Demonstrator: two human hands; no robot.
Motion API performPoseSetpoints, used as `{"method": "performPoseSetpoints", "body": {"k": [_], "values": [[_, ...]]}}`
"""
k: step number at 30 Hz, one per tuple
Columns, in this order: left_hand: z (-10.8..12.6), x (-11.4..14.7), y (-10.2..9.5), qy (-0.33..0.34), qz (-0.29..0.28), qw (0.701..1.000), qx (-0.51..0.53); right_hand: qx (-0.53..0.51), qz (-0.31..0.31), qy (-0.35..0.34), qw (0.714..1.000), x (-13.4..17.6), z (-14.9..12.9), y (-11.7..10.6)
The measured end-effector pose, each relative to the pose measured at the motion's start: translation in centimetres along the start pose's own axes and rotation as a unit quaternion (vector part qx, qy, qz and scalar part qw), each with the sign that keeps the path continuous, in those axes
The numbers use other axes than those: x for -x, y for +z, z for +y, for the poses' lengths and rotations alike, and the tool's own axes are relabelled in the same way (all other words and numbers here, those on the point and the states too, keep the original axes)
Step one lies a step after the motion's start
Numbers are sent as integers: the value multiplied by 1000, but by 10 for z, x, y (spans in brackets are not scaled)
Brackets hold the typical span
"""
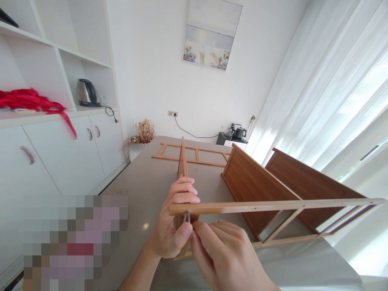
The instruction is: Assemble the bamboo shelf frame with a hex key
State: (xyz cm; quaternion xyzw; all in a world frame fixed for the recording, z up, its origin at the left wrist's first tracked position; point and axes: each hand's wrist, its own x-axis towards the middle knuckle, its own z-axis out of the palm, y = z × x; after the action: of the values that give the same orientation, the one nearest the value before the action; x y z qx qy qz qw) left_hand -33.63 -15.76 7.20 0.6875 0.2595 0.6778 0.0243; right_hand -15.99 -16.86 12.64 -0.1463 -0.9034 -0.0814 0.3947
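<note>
A wooden shelf unit lies on its side, its light ladder-like side frame [230, 207] facing me. My left hand [174, 216] wraps around the frame's left end and the upright shelf board [183, 161] behind it. The thumb lies beside a thin grey metal hex key [188, 217], whose top meets a hole in the frame's rail. With fingers pinched at its lower part, my right hand [224, 250] grips the key, hiding the rest of it. Two wider brown boards [254, 178] join the frame farther right.
A second ladder-like wooden frame [197, 155] lies flat at the back of the grey table [136, 178]. Several small metal pieces [121, 191] rest near the left edge. A pixelated patch covers the lower left. White cabinets [60, 161] stand on the left.
</note>
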Motion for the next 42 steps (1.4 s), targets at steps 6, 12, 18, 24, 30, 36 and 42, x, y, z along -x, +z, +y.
{"method": "performPoseSetpoints", "body": {"k": [6,12,18,24,30,36,42], "values": [[-1,2,-1,-8,-10,1000,7,25,39,-4,999,-1,-4,4],[2,1,0,-6,-1,1000,4,7,37,7,999,-2,-2,4],[3,-2,2,1,-3,1000,13,2,15,11,1000,1,-2,3],[3,0,0,-3,-9,1000,15,8,24,25,999,2,-5,7],[4,-1,2,-4,-4,1000,6,10,23,34,999,2,-4,8],[5,-3,5,-8,12,1000,6,67,40,26,997,2,-9,9],[6,0,5,-19,22,999,15,42,56,79,994,6,-17,17]]}}
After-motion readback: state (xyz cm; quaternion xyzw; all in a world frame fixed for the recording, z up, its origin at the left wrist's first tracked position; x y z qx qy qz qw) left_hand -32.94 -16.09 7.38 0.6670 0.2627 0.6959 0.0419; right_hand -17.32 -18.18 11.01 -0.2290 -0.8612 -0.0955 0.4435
